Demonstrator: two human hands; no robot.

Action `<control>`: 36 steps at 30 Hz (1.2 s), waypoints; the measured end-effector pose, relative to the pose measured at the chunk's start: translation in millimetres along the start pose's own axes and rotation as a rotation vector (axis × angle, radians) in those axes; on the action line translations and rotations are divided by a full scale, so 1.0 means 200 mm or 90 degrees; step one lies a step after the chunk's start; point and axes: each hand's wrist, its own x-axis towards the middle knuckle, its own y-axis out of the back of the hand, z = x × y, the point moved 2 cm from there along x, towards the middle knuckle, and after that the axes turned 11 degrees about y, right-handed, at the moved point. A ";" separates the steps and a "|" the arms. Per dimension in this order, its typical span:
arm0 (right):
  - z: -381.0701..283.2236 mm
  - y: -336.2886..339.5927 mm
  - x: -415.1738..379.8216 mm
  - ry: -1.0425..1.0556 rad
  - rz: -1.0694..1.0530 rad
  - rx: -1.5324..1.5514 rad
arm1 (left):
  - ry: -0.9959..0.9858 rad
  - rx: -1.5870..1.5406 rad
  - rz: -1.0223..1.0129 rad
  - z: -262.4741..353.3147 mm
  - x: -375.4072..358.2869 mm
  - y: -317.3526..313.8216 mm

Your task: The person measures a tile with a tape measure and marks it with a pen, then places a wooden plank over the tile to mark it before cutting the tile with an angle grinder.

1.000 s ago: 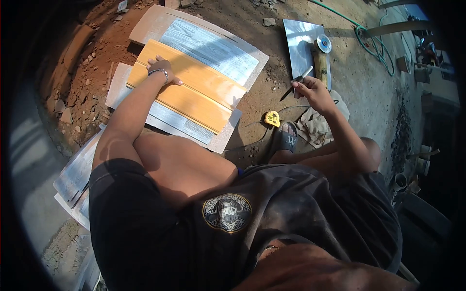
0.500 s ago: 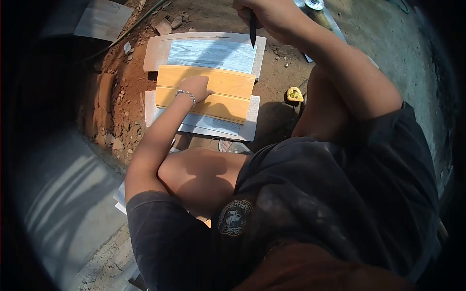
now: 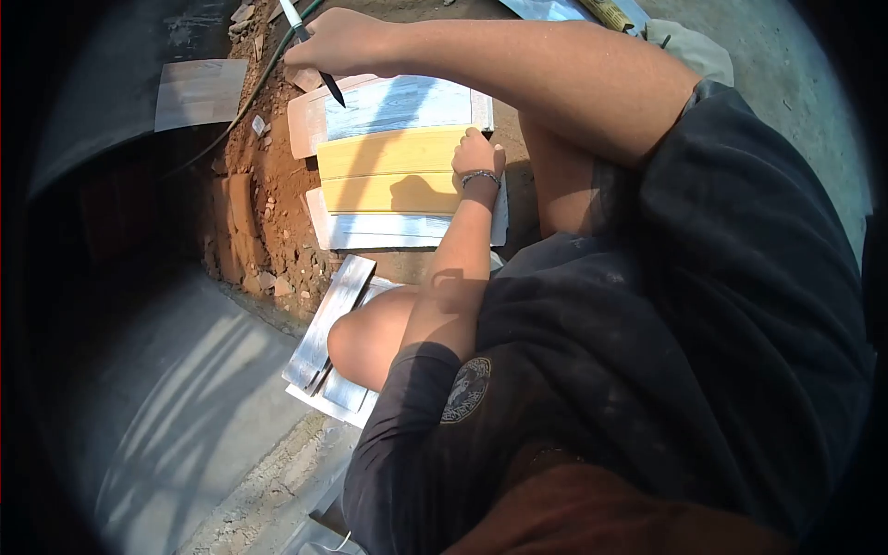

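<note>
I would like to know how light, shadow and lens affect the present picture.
Head view: hard sunlight, with dark shadows across the yellow board; head view: deep shade hides detail at left; head view: black rounded corners suggest a wide-angle lens.

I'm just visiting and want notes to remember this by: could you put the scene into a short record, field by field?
Left hand: on the yellow panel, near its right end; grip unclear
Left wrist: bracelet
Right hand: holding a pen-like tool, dark tip downward
Under the panel: pale wood-grain boards
Nearby: grey strips, reddish soil
</note>
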 end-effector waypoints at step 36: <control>0.02 0.25 0.03 0.037 0.002 -0.226 | -0.012 -0.157 0.019 -0.17 0.06 -0.20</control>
